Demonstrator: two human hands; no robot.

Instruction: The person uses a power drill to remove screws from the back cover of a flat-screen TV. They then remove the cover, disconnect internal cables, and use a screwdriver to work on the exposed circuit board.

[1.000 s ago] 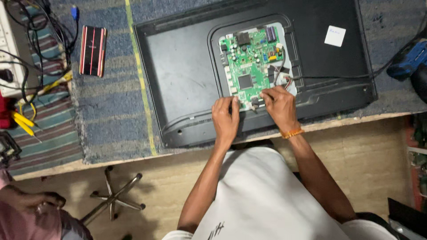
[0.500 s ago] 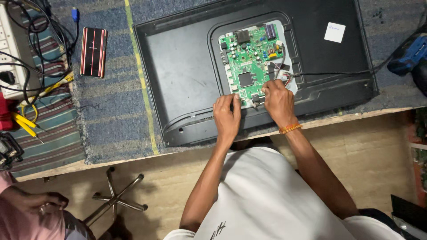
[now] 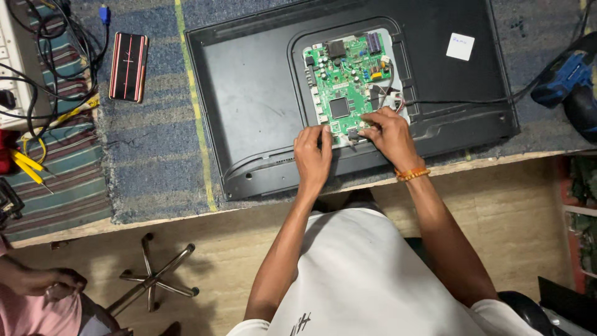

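Fingertips of the right hand [image 3: 387,134] pinch at the green board's [image 3: 344,87] near edge, nearer than the left hand [image 3: 313,155], resting flat alongside.

Electronics repair workshop, by the look of my bench.

Flat-screen TV [image 3: 261,106] lying face down with its back cover off, green circuit board [image 3: 345,87] exposed, both my hands at its lower edge. Bench is a wooden table [image 3: 497,167] padded with blue and striped rugs [image 3: 155,149], typical for screen work. Blue power drill [image 3: 563,78] at the right edge, yellow-handled pliers [image 3: 25,165] and a tangle of black cables [image 3: 50,56] on the left by a white piece of equipment [image 3: 12,62]. Phone [image 3: 128,66] parked on the rug. Swivel-stool base [image 3: 152,280] on the tiled floor, another person seated at bottom left [image 3: 37,298].
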